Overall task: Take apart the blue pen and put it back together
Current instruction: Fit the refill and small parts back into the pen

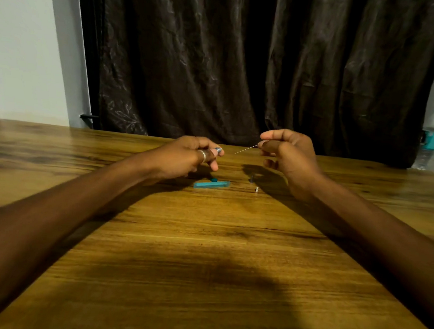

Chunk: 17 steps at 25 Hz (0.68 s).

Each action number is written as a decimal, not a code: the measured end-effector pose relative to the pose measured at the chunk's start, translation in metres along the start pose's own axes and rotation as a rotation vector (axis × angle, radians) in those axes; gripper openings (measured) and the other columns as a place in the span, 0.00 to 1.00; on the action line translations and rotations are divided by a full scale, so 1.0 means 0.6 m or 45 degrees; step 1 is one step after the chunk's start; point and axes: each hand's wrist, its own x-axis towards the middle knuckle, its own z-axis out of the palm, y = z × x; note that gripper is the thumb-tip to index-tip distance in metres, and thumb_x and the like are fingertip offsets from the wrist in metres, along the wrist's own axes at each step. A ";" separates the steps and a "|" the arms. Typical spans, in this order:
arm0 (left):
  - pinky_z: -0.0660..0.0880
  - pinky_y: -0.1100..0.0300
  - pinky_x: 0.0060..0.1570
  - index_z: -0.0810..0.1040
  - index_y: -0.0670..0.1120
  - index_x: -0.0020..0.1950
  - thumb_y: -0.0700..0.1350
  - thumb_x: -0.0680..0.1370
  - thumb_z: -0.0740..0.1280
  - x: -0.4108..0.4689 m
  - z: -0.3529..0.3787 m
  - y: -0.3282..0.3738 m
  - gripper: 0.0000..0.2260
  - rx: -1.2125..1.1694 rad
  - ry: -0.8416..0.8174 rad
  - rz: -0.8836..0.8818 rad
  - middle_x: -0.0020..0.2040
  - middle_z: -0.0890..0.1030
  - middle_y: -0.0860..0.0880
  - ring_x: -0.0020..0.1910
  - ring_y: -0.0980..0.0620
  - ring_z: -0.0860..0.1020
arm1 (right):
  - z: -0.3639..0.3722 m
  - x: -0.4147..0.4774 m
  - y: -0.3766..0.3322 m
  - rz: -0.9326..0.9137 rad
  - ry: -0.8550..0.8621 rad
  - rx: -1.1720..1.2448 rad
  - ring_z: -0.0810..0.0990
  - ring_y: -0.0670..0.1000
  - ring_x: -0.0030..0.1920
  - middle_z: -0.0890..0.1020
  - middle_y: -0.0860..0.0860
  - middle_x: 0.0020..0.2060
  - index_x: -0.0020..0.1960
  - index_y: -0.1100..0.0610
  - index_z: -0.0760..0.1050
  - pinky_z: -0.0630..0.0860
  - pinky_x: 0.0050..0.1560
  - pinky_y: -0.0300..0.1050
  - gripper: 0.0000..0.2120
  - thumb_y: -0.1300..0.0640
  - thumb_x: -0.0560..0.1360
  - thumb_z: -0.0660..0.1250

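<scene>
— Stretching toward us from the near edge, the wooden counter [204, 242] is carrying almost nothing; both forearms are reaching over it to the far middle. How far along is the pen?

— Taken apart, I'd judge, with reassembly either just beginning or not yet begun. The left hand [187, 156] is closing its fingers round a small silvery piece [218, 150], probably the tip section, of which only the end is poking out. The right hand [287, 154] is pinching thumb and forefinger together on a thin refill [246, 149], which is pointing leftward at that silvery piece without touching it.

— And the rest of the pen?

— Lying on the counter between and just below the hands: a blue barrel piece [211, 184], a small blue bit [214, 180] touching or just beside its far edge, and two tiny dark parts [254, 183] a little to the right, too small to name. So, as I'm reading it, every part is waiting to be rejoined; threading the refill looks like the step in hand.

— Any containers?

— Only a plastic water bottle [433, 136], standing at the far right well apart from the work, against the dark curtain [219, 59]. Its cap is on; whether it is holding water I cannot tell. Nothing from the pen is sitting in any holder.
</scene>
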 end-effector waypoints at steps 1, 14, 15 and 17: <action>0.70 0.64 0.35 0.78 0.56 0.63 0.49 0.84 0.60 -0.002 -0.002 -0.002 0.11 -0.018 -0.032 0.001 0.49 0.86 0.56 0.37 0.59 0.74 | 0.001 -0.001 -0.001 -0.008 -0.007 0.010 0.81 0.47 0.43 0.83 0.54 0.44 0.57 0.62 0.80 0.78 0.35 0.37 0.10 0.66 0.76 0.68; 0.66 0.63 0.29 0.77 0.54 0.66 0.45 0.83 0.62 -0.008 0.004 0.003 0.13 -0.262 -0.122 0.015 0.53 0.86 0.50 0.31 0.59 0.71 | 0.013 -0.017 -0.008 -0.077 -0.055 0.046 0.83 0.47 0.45 0.84 0.53 0.44 0.56 0.58 0.79 0.78 0.36 0.35 0.09 0.64 0.77 0.69; 0.66 0.63 0.30 0.77 0.54 0.66 0.45 0.83 0.62 -0.008 0.004 0.005 0.12 -0.273 -0.122 0.013 0.53 0.86 0.49 0.31 0.59 0.71 | 0.015 -0.018 -0.008 -0.091 -0.049 0.040 0.82 0.47 0.45 0.84 0.53 0.43 0.56 0.59 0.79 0.79 0.36 0.35 0.09 0.64 0.77 0.69; 0.66 0.62 0.29 0.77 0.53 0.66 0.45 0.83 0.62 -0.008 0.005 0.004 0.12 -0.296 -0.118 0.016 0.52 0.86 0.49 0.32 0.58 0.70 | 0.017 -0.020 -0.010 -0.121 -0.041 0.022 0.82 0.46 0.44 0.83 0.53 0.43 0.56 0.59 0.79 0.79 0.37 0.35 0.08 0.64 0.77 0.69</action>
